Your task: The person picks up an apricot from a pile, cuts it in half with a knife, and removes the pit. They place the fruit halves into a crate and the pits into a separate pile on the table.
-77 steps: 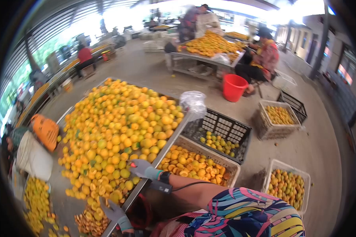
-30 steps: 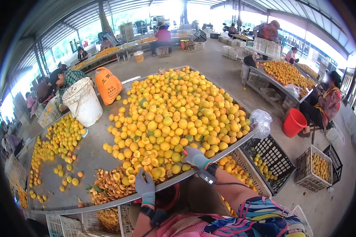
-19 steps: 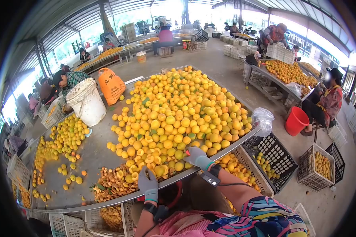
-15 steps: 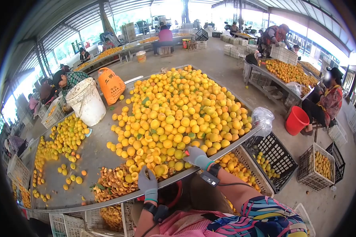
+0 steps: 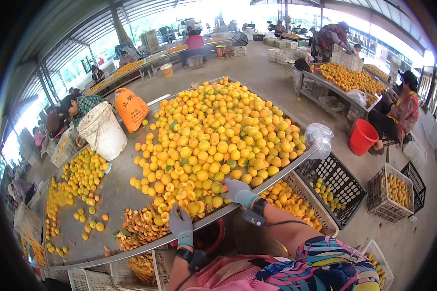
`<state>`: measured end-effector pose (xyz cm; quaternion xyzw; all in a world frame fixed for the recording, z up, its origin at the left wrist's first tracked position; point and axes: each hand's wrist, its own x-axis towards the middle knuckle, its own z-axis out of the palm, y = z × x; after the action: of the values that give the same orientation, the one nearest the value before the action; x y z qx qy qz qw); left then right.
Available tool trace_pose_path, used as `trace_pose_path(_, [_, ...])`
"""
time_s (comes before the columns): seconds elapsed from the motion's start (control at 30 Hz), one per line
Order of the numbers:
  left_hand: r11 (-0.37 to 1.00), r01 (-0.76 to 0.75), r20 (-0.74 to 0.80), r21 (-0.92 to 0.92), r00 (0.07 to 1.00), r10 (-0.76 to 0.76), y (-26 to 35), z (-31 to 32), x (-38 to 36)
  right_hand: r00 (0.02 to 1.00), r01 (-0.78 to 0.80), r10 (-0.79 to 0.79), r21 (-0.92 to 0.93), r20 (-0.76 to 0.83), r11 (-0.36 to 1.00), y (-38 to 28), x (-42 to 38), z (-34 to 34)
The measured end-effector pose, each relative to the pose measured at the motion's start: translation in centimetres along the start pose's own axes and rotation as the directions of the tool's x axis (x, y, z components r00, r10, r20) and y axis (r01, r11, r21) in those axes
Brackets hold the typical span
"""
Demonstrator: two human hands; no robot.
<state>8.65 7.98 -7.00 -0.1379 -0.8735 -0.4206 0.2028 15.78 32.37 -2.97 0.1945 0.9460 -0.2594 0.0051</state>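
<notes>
A large heap of yellow-orange apricots [image 5: 218, 131] covers the metal table [image 5: 131, 174]. My left hand [image 5: 181, 224], in a grey glove, is at the heap's near edge, beside halved apricots [image 5: 182, 194]. Its fingers are bent together; what they hold, if anything, is hidden. My right hand [image 5: 238, 190], also gloved, is closed around a small knife [image 5: 224, 187] with a red handle, its thin blade pointing left over the fruit. Left of my left hand lies a brownish pile of apricot pits or scraps [image 5: 140, 227].
A white bucket [image 5: 102, 131] and orange bag [image 5: 131, 109] stand at the table's left. Crates of apricots [image 5: 296, 203] and a black crate [image 5: 342, 184] sit at right, near a red bucket [image 5: 363, 137]. Other people work at tables around; one [image 5: 404, 109] sits at right.
The view has shifted slightly. My right hand has turned so the knife's blade now shows, pointing left. My left hand stays in nearly the same place.
</notes>
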Motion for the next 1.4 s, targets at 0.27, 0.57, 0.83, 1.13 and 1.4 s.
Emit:
trace_pose_path(0.27, [0.997,-0.055,-0.044,-0.049,0.998,0.053,-0.2,-0.1,-0.3,0.987,-0.072,0.105,0.251,-0.118,0.965,0.3,-1.3,0.6])
trace_pose_path(0.57, [0.88,0.109,0.058,-0.462,0.994,-0.093,-0.1,-0.7,0.0,0.991,-0.122,0.001,0.922,0.131,0.368,-3.3,-7.9,-0.6])
trace_pose_path(0.83, [0.798,0.113,0.174,-0.592,0.985,-0.011,2.3,-1.3,-2.8,0.989,-0.151,0.041,0.937,0.145,0.316,-5.3,-10.0,-0.1])
trace_pose_path(1.13, [0.55,0.582,0.715,-0.599,0.697,0.041,5.4,-5.7,-5.1,0.972,-0.149,-0.118,0.921,0.203,0.36,-8.0,-11.1,0.2])
trace_pose_path(1.4, [0.341,0.666,0.731,-0.663,0.674,0.105,5.9,-7.8,-5.4,0.934,-0.128,-0.24,0.873,0.266,0.47,-9.6,-12.3,-1.3])
